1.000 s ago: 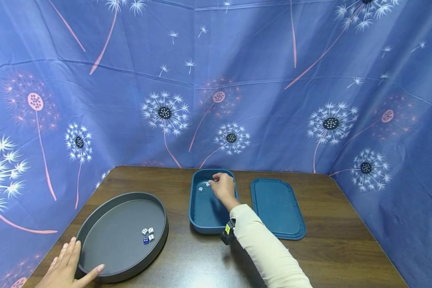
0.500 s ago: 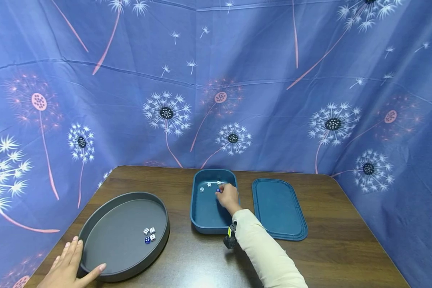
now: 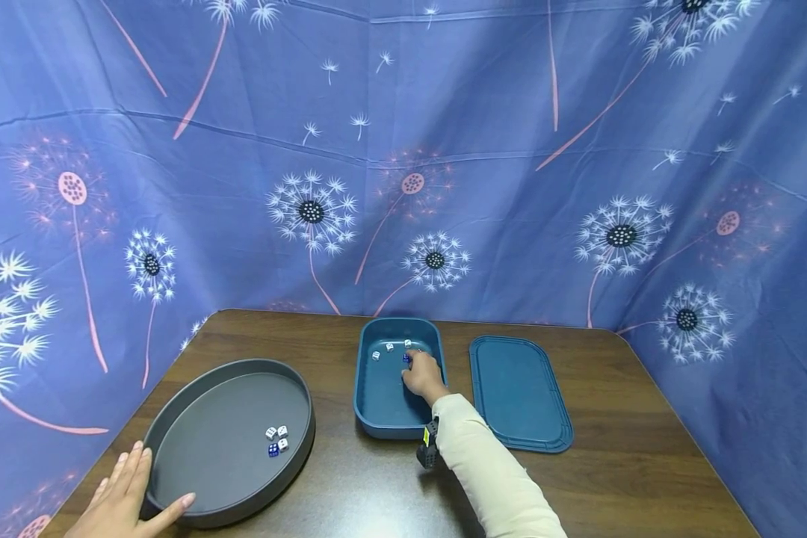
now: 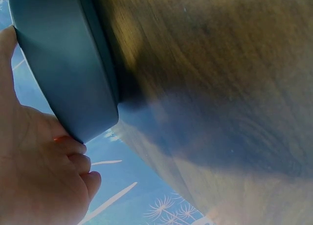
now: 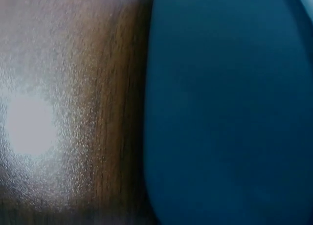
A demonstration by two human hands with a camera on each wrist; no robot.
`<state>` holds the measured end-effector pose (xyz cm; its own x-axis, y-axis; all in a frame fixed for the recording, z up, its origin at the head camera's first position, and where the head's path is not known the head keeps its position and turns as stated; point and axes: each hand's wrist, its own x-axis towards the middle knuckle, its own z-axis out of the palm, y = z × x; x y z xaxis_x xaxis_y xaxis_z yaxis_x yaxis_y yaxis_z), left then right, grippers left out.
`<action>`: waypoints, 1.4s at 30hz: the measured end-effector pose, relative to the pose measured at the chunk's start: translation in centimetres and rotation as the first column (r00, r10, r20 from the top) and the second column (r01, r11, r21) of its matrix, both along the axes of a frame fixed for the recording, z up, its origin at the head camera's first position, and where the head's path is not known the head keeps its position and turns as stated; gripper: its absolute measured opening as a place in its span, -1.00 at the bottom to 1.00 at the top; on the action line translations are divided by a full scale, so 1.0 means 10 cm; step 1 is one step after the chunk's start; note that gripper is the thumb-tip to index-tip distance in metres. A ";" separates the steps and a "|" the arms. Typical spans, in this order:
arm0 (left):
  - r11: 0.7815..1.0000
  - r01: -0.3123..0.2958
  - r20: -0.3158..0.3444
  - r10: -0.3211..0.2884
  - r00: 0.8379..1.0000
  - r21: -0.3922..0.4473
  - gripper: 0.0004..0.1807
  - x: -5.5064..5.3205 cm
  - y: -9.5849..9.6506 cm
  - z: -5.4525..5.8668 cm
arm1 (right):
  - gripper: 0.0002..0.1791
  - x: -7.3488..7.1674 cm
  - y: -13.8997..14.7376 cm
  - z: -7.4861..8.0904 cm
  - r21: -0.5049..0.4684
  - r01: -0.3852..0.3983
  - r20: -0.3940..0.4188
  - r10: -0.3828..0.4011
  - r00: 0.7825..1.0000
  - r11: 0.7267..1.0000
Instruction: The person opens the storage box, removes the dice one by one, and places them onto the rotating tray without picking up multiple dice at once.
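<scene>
Lower left, the left hand [image 3: 116, 497] lies spread against the tray [image 3: 208, 418], four dice [image 3: 283, 444] inside. Near the frame's centre, the right hand [image 3: 425, 375] is in the tub [image 3: 379, 403] by a blue die [image 3: 406, 359] and three white dice [image 3: 389, 347]; whether it grips any, I can't tell.

The desk [image 3: 632, 433] is brown with dark wood grain and a bright glare at its near middle. On it sit a round grey tray [image 3: 222, 426] at near left, a deep blue bin [image 3: 386, 407] at far middle, and, just right of the bin, a flat blue lid [image 3: 521, 392].
</scene>
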<state>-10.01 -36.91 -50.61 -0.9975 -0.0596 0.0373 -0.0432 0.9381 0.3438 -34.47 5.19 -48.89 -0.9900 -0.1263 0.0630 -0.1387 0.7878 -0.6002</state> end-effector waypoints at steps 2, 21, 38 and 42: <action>1.000 0.002 0.003 -0.002 1.000 0.002 0.20 0.00 0.00 0.00 | -0.46 0.01 0.00 0.00 0.032 -0.012 -0.006 0.012 1.000 0.999; 1.000 -0.009 -0.013 0.009 1.000 0.000 0.20 0.00 0.04 0.03 | -0.85 0.07 -0.02 -0.03 0.035 0.085 -0.088 -0.082 0.993 0.996; 1.000 -0.006 -0.010 0.006 1.000 0.002 0.20 0.00 0.02 0.02 | -0.92 0.05 -0.05 -0.01 0.012 0.112 -0.075 -0.111 0.991 0.994; 1.000 -0.001 -0.015 0.001 1.000 -0.002 0.19 0.01 0.03 0.02 | -0.92 0.05 -0.08 0.07 -0.003 0.075 -0.142 -0.075 0.987 0.997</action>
<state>-9.90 -36.65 -50.36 -0.9967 -0.0609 0.0528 -0.0392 0.9386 0.3428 -33.99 4.40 -48.19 -0.9777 -0.0524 0.2035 -0.1629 0.8008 -0.5764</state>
